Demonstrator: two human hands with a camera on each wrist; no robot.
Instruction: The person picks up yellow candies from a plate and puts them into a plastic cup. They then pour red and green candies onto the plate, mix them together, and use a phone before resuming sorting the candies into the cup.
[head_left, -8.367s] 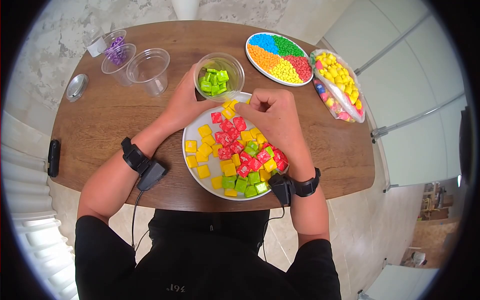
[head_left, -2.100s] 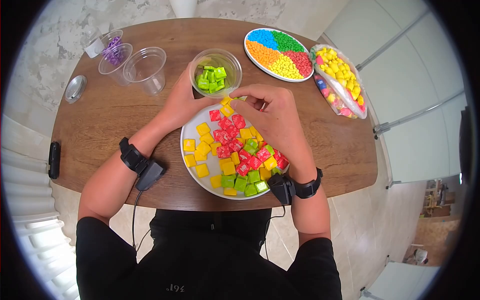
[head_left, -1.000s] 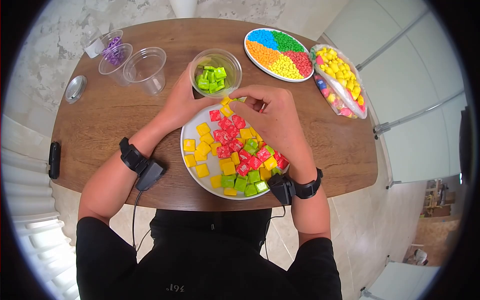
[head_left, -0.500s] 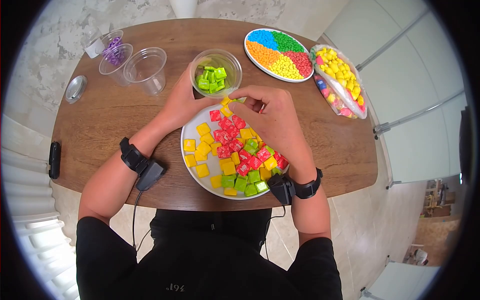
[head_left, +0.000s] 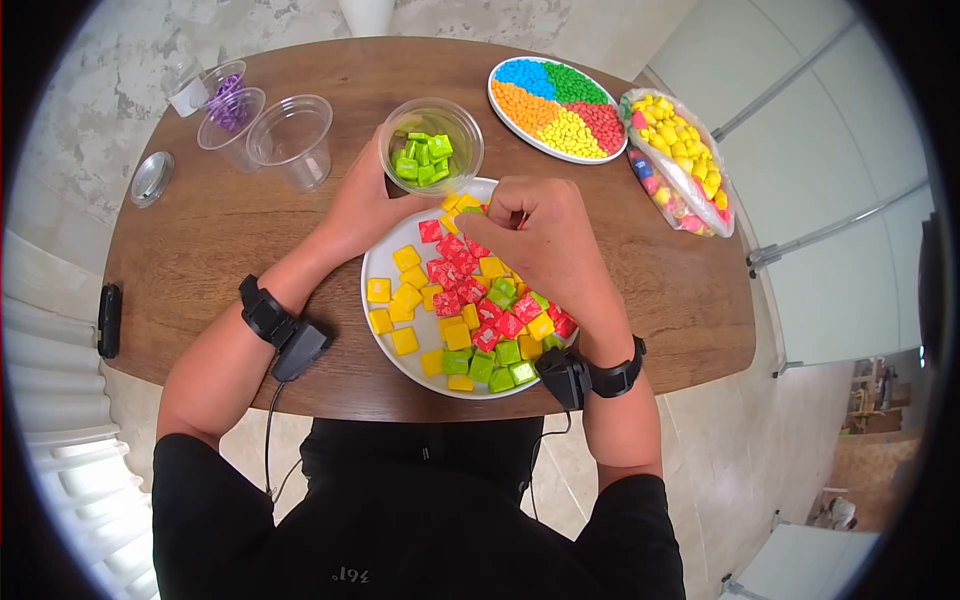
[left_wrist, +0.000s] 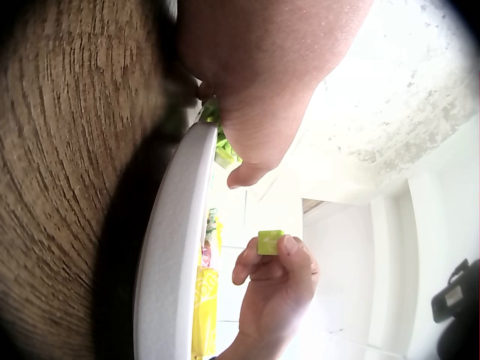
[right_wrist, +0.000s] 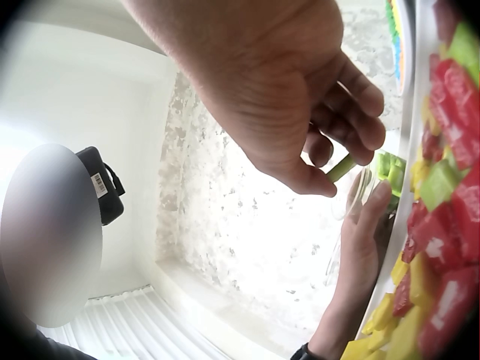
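Observation:
In the head view, my left hand (head_left: 375, 205) grips a clear plastic cup (head_left: 462, 122) holding several green wrapped squares (head_left: 425, 158), over the far rim of a white plate (head_left: 420, 326). Red, yellow and green squares lie spread on this plate. My right hand (head_left: 545, 235) is above the plate's upper right part, close to the cup. Between its thumb and finger it pinches one green square (left_wrist: 270, 242), seen clearly in the left wrist view. The right wrist view shows that square (right_wrist: 341, 168) edge-on, apart from the left hand (right_wrist: 360, 247).
Two clear cups, one empty (head_left: 292, 130) and one with purple pieces (head_left: 230, 108) in or behind it, stand at the left, near a round silver lid (head_left: 152, 178). Behind the plate are a plate of sorted coloured candies (head_left: 570, 145) and a bag of yellow pieces (head_left: 680, 150).
My right hand has drawn slightly down from the cup's near rim, and its fingers have shifted. The left hand and the cup have stayed in place over the last second.

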